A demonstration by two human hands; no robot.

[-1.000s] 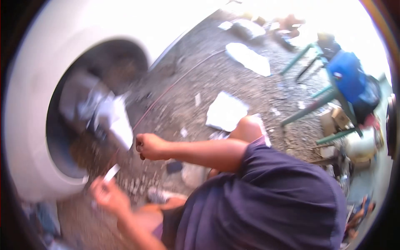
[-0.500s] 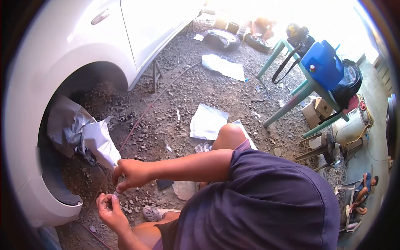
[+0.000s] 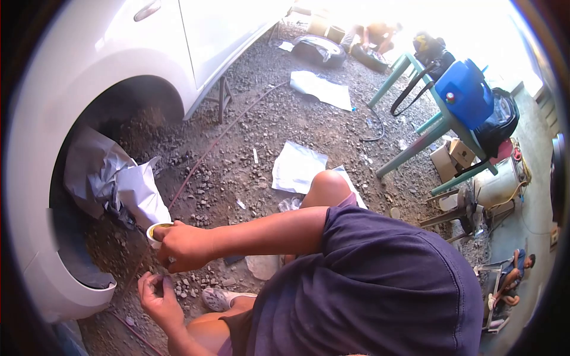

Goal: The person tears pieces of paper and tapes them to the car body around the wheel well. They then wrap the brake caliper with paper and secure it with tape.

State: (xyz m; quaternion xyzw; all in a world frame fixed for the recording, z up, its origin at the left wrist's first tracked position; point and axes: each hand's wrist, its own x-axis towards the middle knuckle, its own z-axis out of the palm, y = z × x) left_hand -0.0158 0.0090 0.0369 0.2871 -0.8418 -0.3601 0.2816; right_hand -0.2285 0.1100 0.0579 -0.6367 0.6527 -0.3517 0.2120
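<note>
My right hand (image 3: 187, 244) grips a roll of tape (image 3: 155, 232), white outside with a yellowish inner ring, and its fingers wrap around it. Just below, my left hand (image 3: 159, 301) is curled, thumb close to the bent fingers; whatever they may hold is too small to make out. Crumpled white paper sheeting (image 3: 139, 193) covers the hub area inside the wheel arch of a white car (image 3: 113, 53), its near corner beside the tape roll.
Gravel ground holds white paper sheets (image 3: 298, 166) and a thin reddish hose (image 3: 208, 148). A stand (image 3: 222, 101) supports the car. At right a green table (image 3: 409, 142) carries a blue container (image 3: 466, 95) and bags. Tires (image 3: 319, 52) and a person (image 3: 380, 35) are farther back; another person (image 3: 513, 276) sits right.
My right hand has turned and moved slightly up and left, bringing the tape roll into sight. The gap between my two hands has widened; my left hand has barely moved.
</note>
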